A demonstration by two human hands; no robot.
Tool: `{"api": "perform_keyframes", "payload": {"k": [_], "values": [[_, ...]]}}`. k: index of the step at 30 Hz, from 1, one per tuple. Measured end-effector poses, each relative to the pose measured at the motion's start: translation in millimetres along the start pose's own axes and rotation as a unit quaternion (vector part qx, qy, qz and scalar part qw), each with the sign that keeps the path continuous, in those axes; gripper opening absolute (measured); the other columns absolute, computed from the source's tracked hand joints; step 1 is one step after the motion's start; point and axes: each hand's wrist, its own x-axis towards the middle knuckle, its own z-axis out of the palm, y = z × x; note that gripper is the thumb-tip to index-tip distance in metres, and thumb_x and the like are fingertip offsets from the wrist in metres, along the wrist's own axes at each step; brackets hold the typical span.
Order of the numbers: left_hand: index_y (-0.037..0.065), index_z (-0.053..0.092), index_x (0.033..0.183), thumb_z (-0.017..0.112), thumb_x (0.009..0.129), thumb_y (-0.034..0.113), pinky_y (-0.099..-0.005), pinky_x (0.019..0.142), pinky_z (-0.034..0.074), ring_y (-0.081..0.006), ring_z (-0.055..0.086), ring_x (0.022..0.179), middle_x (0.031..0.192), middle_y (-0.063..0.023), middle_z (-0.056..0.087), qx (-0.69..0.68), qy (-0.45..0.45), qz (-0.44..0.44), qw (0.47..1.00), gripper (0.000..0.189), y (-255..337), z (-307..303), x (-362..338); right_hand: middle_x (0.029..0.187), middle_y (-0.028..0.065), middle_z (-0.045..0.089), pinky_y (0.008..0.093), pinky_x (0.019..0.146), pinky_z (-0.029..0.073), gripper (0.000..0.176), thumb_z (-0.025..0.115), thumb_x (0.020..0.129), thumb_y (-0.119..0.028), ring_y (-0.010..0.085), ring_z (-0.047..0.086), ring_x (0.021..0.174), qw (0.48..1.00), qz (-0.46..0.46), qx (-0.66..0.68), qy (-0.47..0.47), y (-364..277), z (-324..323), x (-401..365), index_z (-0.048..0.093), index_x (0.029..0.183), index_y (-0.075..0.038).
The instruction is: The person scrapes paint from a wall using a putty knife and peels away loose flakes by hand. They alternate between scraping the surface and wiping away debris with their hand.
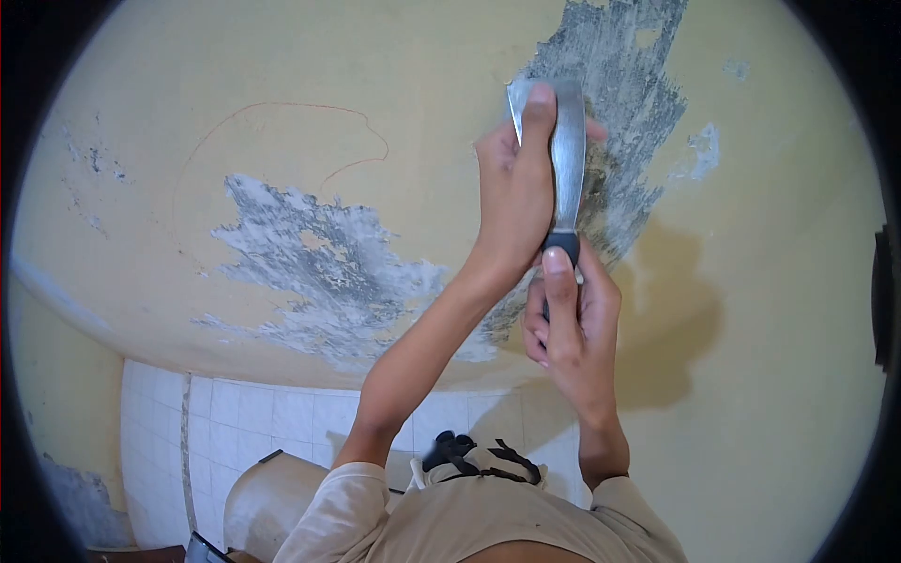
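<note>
A putty knife [569, 159] with a wide steel blade and dark handle points up along the yellow wall [450, 56]. My right hand [580, 324] is closed around its handle, thumb lying near the base of the blade. Higher up, my left hand [516, 192] grips the blade, its thumb pressed flat on the metal and its other fingers partly hidden behind. The blade's wide end overlaps a grey scraped patch [631, 103] where the paint is gone.
Left of my forearm, a second scraped patch [319, 258] spreads low on the wall, under a thin reddish curved line [282, 103]. White floor tiles [253, 405] show below, with a rounded beige object [267, 497] on them. Something dark [881, 300] sits at the right edge.
</note>
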Motion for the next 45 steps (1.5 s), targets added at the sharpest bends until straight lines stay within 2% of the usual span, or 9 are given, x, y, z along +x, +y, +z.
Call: {"api": "perform_keyframes", "payload": {"k": [8, 10, 11, 12, 16, 21, 29, 36, 45], "values": [[-0.001, 0.07, 0.082, 0.043, 0.099, 0.049, -0.0234, 0.047, 0.033, -0.0057, 0.044, 0.049, 0.057, 0.0021, 0.052, 0.03, 0.063, 0.054, 0.996, 0.059, 0, -1, -2, 0.056, -0.0036, 0.042, 0.0226, 0.044, 0.031, 0.025, 0.047, 0.102, -0.027, 0.0037, 0.04, 0.048, 0.999, -0.02, -0.014, -0.024, 4, 0, 11, 0.046, 0.089, -0.005], [-0.001, 0.07, 0.082, 0.043, 0.099, 0.048, -0.0238, 0.046, 0.032, -0.0058, 0.044, 0.048, 0.057, 0.0022, 0.052, 0.03, 0.074, 0.033, 0.996, 0.059, 4, -4, -4, 0.05, -0.0041, 0.033, 0.0212, 0.037, 0.024, 0.027, 0.043, 0.103, -0.031, 0.0034, 0.029, 0.039, 0.996, -0.079, -0.028, -0.016, 15, 4, 4, 0.048, 0.1, -0.004], [-0.001, 0.07, 0.081, 0.043, 0.099, 0.047, -0.0236, 0.045, 0.032, -0.0058, 0.044, 0.048, 0.057, 0.002, 0.052, 0.014, 0.082, 0.017, 0.996, 0.058, -12, -6, -8, 0.052, -0.0041, 0.037, 0.0213, 0.039, 0.027, 0.025, 0.045, 0.102, -0.028, 0.0033, 0.034, 0.042, 1.0, -0.018, -0.012, -0.016, 14, -1, -6, 0.047, 0.095, -0.004], [-0.001, 0.07, 0.08, 0.042, 0.099, 0.046, -0.0236, 0.046, 0.032, -0.0056, 0.044, 0.049, 0.056, 0.0018, 0.052, 0.016, 0.077, 0.04, 0.996, 0.058, -14, -4, -11, 0.055, -0.0041, 0.041, 0.0215, 0.042, 0.03, 0.024, 0.046, 0.102, -0.026, 0.0032, 0.038, 0.046, 0.999, 0.045, 0.001, -0.016, 14, -4, -10, 0.046, 0.089, -0.005], [0.0, 0.07, 0.079, 0.042, 0.099, 0.045, -0.0233, 0.048, 0.033, -0.0056, 0.045, 0.05, 0.056, 0.0017, 0.052, 0.019, 0.037, 0.036, 0.998, 0.057, 9, 2, 5, 0.054, -0.004, 0.04, 0.021, 0.04, 0.029, 0.025, 0.045, 0.102, -0.027, 0.003, 0.037, 0.044, 1.0, -0.009, 0.017, -0.011, -4, 2, 2, 0.046, 0.09, -0.005], [0.002, 0.071, 0.088, 0.042, 0.098, 0.045, -0.0222, 0.04, 0.034, -0.0064, 0.045, 0.041, 0.051, 0.0009, 0.051, 0.073, 0.028, 0.044, 0.996, 0.053, 0, -8, -2, 0.054, -0.0026, 0.039, 0.0212, 0.038, 0.028, 0.029, 0.044, 0.102, -0.032, 0.0035, 0.036, 0.042, 0.997, 0.035, 0.058, -0.037, 1, 6, -5, 0.045, 0.094, -0.005], [-0.001, 0.072, 0.087, 0.042, 0.099, 0.042, -0.0247, 0.044, 0.029, -0.0055, 0.038, 0.045, 0.055, 0.0038, 0.047, 0.066, 0.018, 0.036, 0.997, 0.054, 7, -5, 3, 0.053, -0.0026, 0.035, 0.0221, 0.037, 0.026, 0.029, 0.043, 0.103, -0.033, 0.0044, 0.033, 0.039, 0.993, 0.047, 0.097, -0.051, -9, 7, -8, 0.045, 0.099, -0.004], [0.001, 0.071, 0.097, 0.042, 0.099, 0.042, -0.0225, 0.039, 0.032, -0.005, 0.041, 0.041, 0.053, 0.0027, 0.049, 0.074, -0.046, 0.019, 0.996, 0.051, 19, -8, 7, 0.05, -0.0032, 0.028, 0.0219, 0.034, 0.019, 0.03, 0.037, 0.104, -0.034, 0.005, 0.024, 0.034, 0.992, 0.014, 0.128, -0.008, -9, 27, -7, 0.045, 0.103, -0.005], [-0.001, 0.072, 0.089, 0.04, 0.1, 0.038, -0.0251, 0.044, 0.028, -0.0054, 0.037, 0.045, 0.054, 0.0042, 0.047, 0.077, -0.046, -0.003, 0.996, 0.051, 17, -7, 3, 0.052, -0.0018, 0.033, 0.0232, 0.036, 0.024, 0.029, 0.04, 0.104, -0.034, 0.0059, 0.031, 0.038, 0.993, 0.013, 0.114, 0.007, -2, 28, -9, 0.043, 0.099, -0.005]]}}
